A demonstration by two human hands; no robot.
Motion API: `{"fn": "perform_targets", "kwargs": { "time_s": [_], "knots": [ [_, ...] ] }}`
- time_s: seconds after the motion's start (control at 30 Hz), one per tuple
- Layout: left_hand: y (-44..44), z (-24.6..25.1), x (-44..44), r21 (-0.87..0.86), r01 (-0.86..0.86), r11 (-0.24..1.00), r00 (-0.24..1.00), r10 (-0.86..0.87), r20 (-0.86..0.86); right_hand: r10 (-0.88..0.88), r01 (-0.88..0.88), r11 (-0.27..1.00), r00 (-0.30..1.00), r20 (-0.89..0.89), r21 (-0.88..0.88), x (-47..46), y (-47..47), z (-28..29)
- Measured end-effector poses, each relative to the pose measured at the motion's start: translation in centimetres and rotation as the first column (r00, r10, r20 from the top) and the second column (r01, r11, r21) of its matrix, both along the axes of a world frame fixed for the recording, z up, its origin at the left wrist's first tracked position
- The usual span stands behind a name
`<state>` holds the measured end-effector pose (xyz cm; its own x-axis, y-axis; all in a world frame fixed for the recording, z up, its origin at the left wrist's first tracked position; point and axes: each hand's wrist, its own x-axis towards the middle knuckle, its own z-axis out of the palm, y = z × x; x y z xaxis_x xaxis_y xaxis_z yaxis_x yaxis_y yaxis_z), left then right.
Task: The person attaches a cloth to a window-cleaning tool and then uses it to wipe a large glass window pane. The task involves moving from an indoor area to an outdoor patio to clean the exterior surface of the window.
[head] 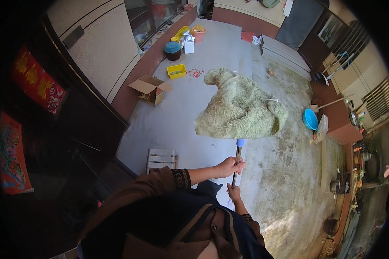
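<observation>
My left hand (pixel 229 167) grips a thin metal pole (pixel 238 154) just below its blue collar (pixel 240 142). Lower down, nearer my body, my right hand (pixel 234 193) is closed around the same pole. At the far end sits a shaggy, pale green fabric mop cover or cloth (pixel 243 106), bunched and spread wide. It hides whatever head the pole carries. A short white strip (pixel 270 99) sticks out of its right side.
A slatted stool (pixel 161 158) stands left of my arms. Beyond it are an open cardboard box (pixel 154 92), a yellow basin (pixel 176 72) and a dark pot with a blue lid (pixel 172 51). A blue basin (pixel 310 119) leans by the brown counter (pixel 340 123) at right.
</observation>
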<state>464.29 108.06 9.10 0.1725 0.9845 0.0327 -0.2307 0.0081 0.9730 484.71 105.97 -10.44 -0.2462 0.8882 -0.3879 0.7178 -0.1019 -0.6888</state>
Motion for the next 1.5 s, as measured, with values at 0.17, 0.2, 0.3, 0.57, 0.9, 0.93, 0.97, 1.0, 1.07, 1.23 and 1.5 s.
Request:
{"fn": "perform_targets", "kwargs": {
  "time_s": [0.17, 0.2, 0.3, 0.57, 0.9, 0.93, 0.97, 1.0, 1.07, 1.23, 1.5],
  "knots": [
    [15.6, 0.5, -9.3, 0.004, -0.185, 0.983, 0.982, 0.185, -0.037, 0.354, -0.399, 0.901, 0.903, -0.242, -0.17, -12.5, 18.7, 0.3],
    [18.5, 1.1, -10.9, 0.01, -0.223, 0.975, 0.975, 0.223, 0.021, 0.377, -0.438, 0.873, 0.885, -0.274, -0.215, -14.7, 22.0, 0.8],
    [26.0, 3.2, -17.4, 0.116, -0.23, 0.966, 0.967, 0.241, -0.089, 0.387, -0.459, 0.841, 0.88, -0.276, -0.286, -21.8, 31.1, 2.3],
    [42.1, 5.5, -39.8, 0.2, -0.719, 0.666, 0.682, 0.731, 0.019, 0.728, -0.75, 0.661, 0.648, -0.223, -0.023, -47.3, 52.8, 3.5],
    [63.4, 14.9, -74.9, 0.035, -0.655, 0.754, 0.632, 0.523, 0.572, 0.52, -0.584, 0.806, 0.774, -0.361, -0.092, -63.3, 76.6, 6.9],
    [64.9, 15.6, -78.0, 0.067, -0.601, 0.796, 0.658, 0.446, 0.606, 0.482, -0.553, 0.823, 0.803, -0.351, -0.133, -64.3, 78.5, 7.4],
    [66.6, 16.0, -80.6, 0.115, -0.567, 0.816, 0.685, 0.389, 0.617, 0.474, -0.594, 0.786, 0.758, -0.447, -0.173, -65.3, 80.8, 8.0],
    [68.2, 16.5, -83.2, 0.168, -0.53, 0.831, 0.713, 0.33, 0.619, 0.495, -0.638, 0.765, 0.671, -0.552, -0.09, -66.7, 83.3, 8.5],
    [71.4, 17.5, -87.8, 0.196, -0.621, 0.759, 0.723, 0.458, 0.516, 0.524, -0.672, 0.74, 0.572, -0.632, 0.005, -70.8, 88.3, 8.6],
    [73.5, 24.7, -102.3, 0.312, -0.937, -0.156, -0.065, 0.957, 0.283, 0.603, -0.762, 0.644, 0.453, -0.657, 0.066, -81.0, 101.4, 7.5],
    [76.7, 30.6, -113.4, 0.565, -0.335, -0.754, -0.661, 0.615, 0.43, 0.751, -0.836, 0.544, 0.447, -0.486, 0.073, -91.6, 117.3, 13.1]
  ]
}}
